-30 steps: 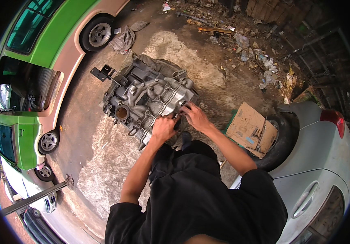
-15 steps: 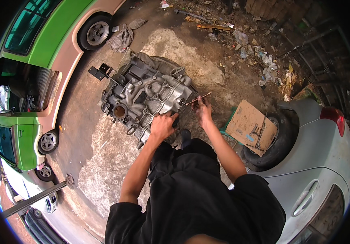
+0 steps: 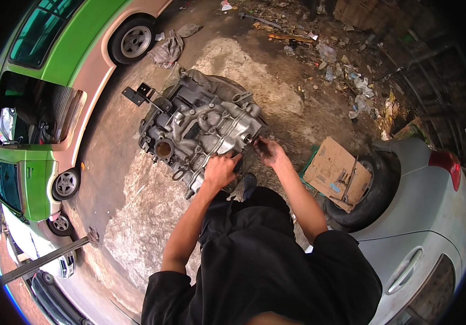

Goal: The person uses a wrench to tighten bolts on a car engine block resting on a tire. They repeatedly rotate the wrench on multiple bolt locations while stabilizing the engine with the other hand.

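A grey metal engine sits on the ground before me, its cast pipes and a round port facing up. My left hand is closed over the engine's near edge, knuckles up and fingers curled against the metal. At the near right corner, beside a round fitting, my right hand is closed in a pinch, fingertips close to the engine. The slim metal tool in this hand is mostly hidden by the fingers now; it showed plainly half a second ago.
On my right, a cardboard piece with several small tools lies on a tire, near a silver car. A green and tan van stands left. Crumpled plastic and scattered litter lie beyond the engine.
My right hand has come down slightly and turned, so the tool that pointed out to the right no longer shows clearly. My left hand keeps its place on the engine. The whole view has shifted slightly.
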`<state>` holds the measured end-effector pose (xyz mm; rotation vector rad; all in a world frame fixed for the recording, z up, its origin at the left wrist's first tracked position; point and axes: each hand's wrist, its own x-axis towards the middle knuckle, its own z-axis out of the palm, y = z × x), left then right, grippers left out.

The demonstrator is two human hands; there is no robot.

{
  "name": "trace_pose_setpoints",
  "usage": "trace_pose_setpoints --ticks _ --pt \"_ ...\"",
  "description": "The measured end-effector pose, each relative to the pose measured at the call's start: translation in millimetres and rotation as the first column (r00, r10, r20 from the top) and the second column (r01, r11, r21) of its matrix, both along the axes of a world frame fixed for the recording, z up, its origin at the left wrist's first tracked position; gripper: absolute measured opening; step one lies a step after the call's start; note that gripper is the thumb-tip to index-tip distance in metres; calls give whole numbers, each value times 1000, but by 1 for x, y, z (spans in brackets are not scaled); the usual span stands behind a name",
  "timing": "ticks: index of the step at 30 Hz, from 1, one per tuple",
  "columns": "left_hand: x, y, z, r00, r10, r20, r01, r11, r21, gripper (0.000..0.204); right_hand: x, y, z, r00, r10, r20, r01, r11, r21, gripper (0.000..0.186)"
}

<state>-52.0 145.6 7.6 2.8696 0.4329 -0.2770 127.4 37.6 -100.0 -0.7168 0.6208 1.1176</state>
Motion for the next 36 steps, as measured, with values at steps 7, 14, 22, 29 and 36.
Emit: trace_pose_setpoints --ticks 7,14,22,29,36 --pt "-1 0 0 1000 -4 -5 4 1000 -7 57 -21 10 54 498 374 782 66 883 -465 18" --pt "-1 0 0 1000 -8 25 8 1000 -14 59 -34 -10 83 -614 387 688 3 873 -488 21" --pt "-2 0 -1 999 -18 35 18 1000 -8 55 -26 -20 49 415 48 909 132 985 -112 20" --pt "-1 2 1 1000 -14 -3 14 1000 -20 55 -16 -6 27 922 -9 386 52 994 -101 19" --pt "-1 0 6 1000 -4 10 4 1000 -30 55 -10 1 -1 990 -27 137 29 1000 -11 14"
